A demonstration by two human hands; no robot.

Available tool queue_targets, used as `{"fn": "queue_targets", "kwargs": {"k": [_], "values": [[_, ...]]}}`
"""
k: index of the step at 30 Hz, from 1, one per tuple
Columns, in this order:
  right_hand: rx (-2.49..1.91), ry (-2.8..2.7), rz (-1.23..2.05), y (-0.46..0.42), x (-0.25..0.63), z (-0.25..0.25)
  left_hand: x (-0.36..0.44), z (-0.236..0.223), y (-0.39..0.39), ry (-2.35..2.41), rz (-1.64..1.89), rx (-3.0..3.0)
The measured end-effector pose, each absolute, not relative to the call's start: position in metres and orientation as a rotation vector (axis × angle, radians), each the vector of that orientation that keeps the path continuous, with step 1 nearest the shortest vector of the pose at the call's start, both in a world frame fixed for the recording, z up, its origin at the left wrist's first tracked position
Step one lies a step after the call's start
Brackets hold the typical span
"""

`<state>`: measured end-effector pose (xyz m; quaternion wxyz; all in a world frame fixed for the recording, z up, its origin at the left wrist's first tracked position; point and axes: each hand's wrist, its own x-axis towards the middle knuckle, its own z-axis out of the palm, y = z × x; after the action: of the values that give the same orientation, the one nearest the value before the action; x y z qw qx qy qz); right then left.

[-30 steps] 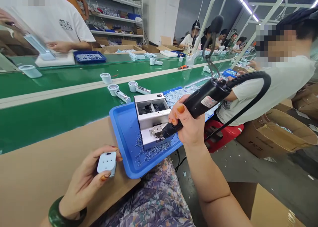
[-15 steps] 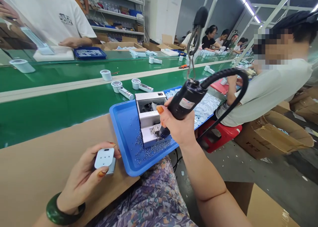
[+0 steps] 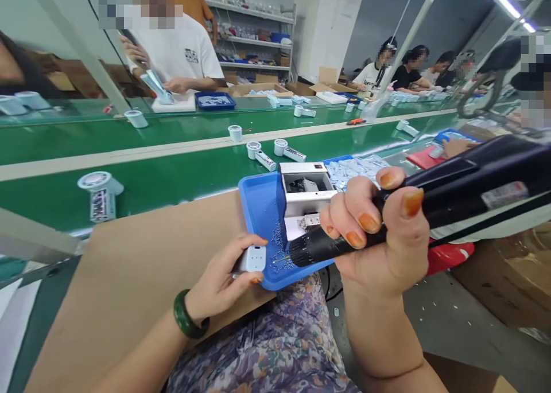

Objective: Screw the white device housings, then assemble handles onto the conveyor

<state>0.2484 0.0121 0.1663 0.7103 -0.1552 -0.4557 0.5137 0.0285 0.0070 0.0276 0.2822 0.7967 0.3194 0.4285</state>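
Note:
My right hand (image 3: pixel 379 232) is wrapped round a black electric screwdriver (image 3: pixel 469 181), tilted nearly level with its thin bit pointing left. The bit's tip is a short way right of a light-blue plastic part (image 3: pixel 257 259) with small holes in its end face. My left hand (image 3: pixel 226 272) grips that part between thumb and fingers, over the near left edge of a blue tray (image 3: pixel 258 198). Small screws (image 3: pixel 278 232) lie loose in the tray. Beside them stands a white and grey screw feeder (image 3: pixel 301 169), partly hidden by my right hand.
Brown cardboard (image 3: pixel 142 278) covers the bench on my left. A green conveyor belt (image 3: pixel 193 175) carries several light-blue handheld units (image 3: pixel 101 195). Bagged pale parts (image 3: pixel 357 169) lie behind the feeder. A person in a white shirt (image 3: pixel 185 49) works across the belt.
My right hand has lifted the screwdriver away from the feeder and swung it to nearly level, its bit towards the light-blue part. My left hand still holds that part. The view has turned left.

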Motion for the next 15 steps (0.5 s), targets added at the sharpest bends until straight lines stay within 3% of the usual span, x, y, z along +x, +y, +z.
{"fn": "queue_targets", "kwargs": {"k": [15], "values": [[-0.434,-1.191,1.073,0.013,0.221,0.161,0.032,0.032,0.007,0.777,1.231,2.193]]}}
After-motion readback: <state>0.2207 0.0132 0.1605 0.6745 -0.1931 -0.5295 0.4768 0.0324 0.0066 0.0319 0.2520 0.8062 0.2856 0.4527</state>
